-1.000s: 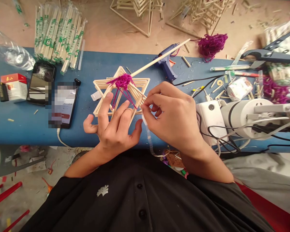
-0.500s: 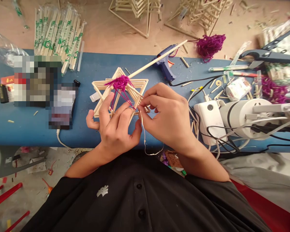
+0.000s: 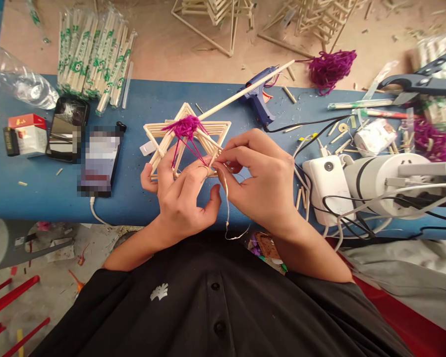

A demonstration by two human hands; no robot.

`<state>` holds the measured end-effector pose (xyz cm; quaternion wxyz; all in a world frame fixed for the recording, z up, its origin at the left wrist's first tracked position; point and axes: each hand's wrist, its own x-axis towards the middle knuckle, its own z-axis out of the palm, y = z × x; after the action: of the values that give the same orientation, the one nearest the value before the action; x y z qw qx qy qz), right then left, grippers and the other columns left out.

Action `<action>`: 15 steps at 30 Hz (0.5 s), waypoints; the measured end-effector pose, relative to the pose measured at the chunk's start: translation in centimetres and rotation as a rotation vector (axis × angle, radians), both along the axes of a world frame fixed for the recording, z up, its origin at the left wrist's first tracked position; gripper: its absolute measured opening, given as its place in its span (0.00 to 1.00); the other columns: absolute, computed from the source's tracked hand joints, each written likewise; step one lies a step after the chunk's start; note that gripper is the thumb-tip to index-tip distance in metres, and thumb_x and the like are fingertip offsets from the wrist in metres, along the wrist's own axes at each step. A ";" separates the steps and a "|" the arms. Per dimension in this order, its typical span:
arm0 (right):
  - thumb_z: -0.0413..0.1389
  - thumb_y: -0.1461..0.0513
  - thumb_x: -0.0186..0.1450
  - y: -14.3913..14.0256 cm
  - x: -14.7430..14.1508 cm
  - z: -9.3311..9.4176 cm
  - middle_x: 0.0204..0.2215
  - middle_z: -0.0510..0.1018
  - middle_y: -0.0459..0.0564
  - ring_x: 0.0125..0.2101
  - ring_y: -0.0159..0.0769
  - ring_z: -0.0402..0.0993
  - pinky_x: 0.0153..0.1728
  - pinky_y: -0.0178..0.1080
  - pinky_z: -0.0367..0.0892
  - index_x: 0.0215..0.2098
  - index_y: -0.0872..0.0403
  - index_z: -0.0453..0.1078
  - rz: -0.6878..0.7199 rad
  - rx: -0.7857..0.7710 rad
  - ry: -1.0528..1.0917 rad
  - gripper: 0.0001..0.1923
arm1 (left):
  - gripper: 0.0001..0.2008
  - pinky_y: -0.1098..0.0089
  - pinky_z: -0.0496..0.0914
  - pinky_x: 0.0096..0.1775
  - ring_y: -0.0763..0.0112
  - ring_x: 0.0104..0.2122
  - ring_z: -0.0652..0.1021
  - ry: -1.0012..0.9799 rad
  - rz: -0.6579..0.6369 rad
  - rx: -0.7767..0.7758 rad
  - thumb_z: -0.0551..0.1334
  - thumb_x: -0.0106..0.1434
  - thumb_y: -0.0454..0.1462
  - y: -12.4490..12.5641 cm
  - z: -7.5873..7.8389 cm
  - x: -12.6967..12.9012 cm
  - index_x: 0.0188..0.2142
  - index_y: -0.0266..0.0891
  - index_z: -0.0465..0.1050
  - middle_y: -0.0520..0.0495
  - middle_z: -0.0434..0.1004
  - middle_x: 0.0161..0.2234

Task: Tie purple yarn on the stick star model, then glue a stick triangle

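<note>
A star-shaped frame of stacked wooden sticks (image 3: 154,130) lies at the middle of the blue mat, with a long stick (image 3: 245,91) pointing out to the upper right. A clump of purple yarn (image 3: 186,127) sits on its top, and strands run down to its lower right side. My left hand (image 3: 182,196) is closed on the frame's lower edge, fingers reaching over the sticks, thumb held apart. At the lower right bar, my right hand (image 3: 260,178) pinches a thin pale string (image 3: 227,203), whose loose end hangs towards my shirt. The exact pinch point is partly hidden by the fingers.
A blue glue gun (image 3: 259,96) and a purple yarn ball (image 3: 331,70) lie beyond the frame. Wrapped chopsticks (image 3: 92,54), a bottle (image 3: 29,84) and phones (image 3: 67,126) are at left. At right are a white power adapter (image 3: 382,181), cables and large scissors (image 3: 423,82).
The view has shifted slightly, so most things sit a little further right. My left thumb has moved up slightly, away from the string. Both hands stay at the frame's lower right side.
</note>
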<state>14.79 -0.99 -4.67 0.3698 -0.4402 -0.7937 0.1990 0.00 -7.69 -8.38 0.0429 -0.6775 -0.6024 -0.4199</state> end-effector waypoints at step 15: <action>0.58 0.65 0.72 0.3 -0.6 -0.3 0.38 0.83 0.50 0.36 0.33 0.78 0.38 0.40 0.75 0.39 0.51 0.83 0.072 0.015 0.120 0.10 | 0.04 0.41 0.57 0.70 0.50 0.59 0.82 0.107 0.094 0.085 0.65 0.71 0.42 0.0 -0.5 -0.5 0.43 0.47 0.76 0.48 0.89 0.43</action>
<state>14.23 -0.67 -4.99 0.4127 -0.3959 -0.7868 0.2322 -0.49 -7.73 -8.85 0.1232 -0.6674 -0.6121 -0.4058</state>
